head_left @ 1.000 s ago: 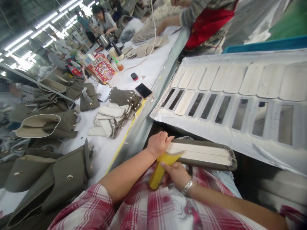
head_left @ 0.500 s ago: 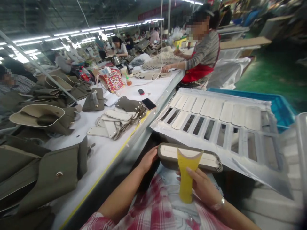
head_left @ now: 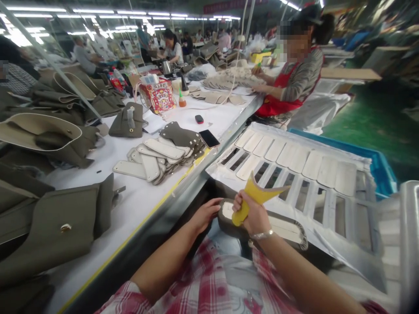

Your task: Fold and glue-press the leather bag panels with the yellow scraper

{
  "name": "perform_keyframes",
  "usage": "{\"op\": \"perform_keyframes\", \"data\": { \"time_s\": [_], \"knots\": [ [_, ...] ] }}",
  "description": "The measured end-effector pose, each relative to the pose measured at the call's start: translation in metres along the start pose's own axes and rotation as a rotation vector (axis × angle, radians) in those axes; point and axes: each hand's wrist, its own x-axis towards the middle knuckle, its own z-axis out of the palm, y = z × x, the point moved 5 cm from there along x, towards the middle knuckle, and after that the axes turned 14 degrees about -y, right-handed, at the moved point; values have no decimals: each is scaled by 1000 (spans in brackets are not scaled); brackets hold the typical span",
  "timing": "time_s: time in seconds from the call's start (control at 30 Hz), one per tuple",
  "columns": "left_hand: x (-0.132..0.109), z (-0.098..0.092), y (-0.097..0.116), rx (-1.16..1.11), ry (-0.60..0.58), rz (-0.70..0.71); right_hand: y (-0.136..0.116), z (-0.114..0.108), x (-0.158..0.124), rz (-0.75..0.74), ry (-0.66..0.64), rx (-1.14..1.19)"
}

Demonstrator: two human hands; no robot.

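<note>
Head view: right hand (head_left: 255,214) grips yellow piece (head_left: 259,192), spread left hand (head_left: 203,216) touches bag's edge (head_left: 222,219).

The person's right hand (head_left: 253,213) grips a yellow tool (head_left: 262,192) over a long dark-sided piece (head_left: 288,229) with a white top; the tool's notched end points toward the rack (head_left: 224,176). The left hand (head_left: 205,213), fingers extended, touches the piece's left end. On the table (head_left: 131,196), a phone (head_left: 209,138) lies beside piled straps (head_left: 160,152). Beyond, a co-worker (head_left: 299,78) wears a red apron (head_left: 283,104).
</note>
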Motion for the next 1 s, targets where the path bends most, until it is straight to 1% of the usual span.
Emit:
{"op": "perform_keyframes", "data": {
  "time_s": [0.13,0.23,0.3,0.4,0.5,0.57,0.7,0.73,0.8,0.83,0.9,0.97,1.0],
  "knots": [
    [3,-6,1,77,-6,-52,3,7,38,-44,-43,-81],
    [4,-6,1,93,-42,-59,10,13,55,-27,-103,-141],
    [4,-4,2,96,-80,-25,17,17,62,11,-138,-171],
    [5,-2,4,129,-126,28,24,22,66,48,-187,-197],
    [5,-2,4,183,-143,49,30,22,65,70,-219,-237],
    [6,-2,6,252,-111,64,32,21,63,55,-235,-313],
    [6,2,11,407,5,76,34,22,60,-69,-301,-570],
    [5,2,12,433,32,74,34,21,60,-81,-292,-576],
    [2,2,10,452,53,52,34,19,62,-56,-245,-491],
    [1,1,7,426,36,29,33,18,63,-33,-221,-430],
    [-3,-2,-1,290,-43,-17,28,18,63,-2,-198,-342],
    [-6,-6,-7,157,-116,-27,22,19,59,-15,-182,-282],
    [-7,-8,-8,127,-134,-15,19,21,57,-25,-179,-257]
  ]
}}
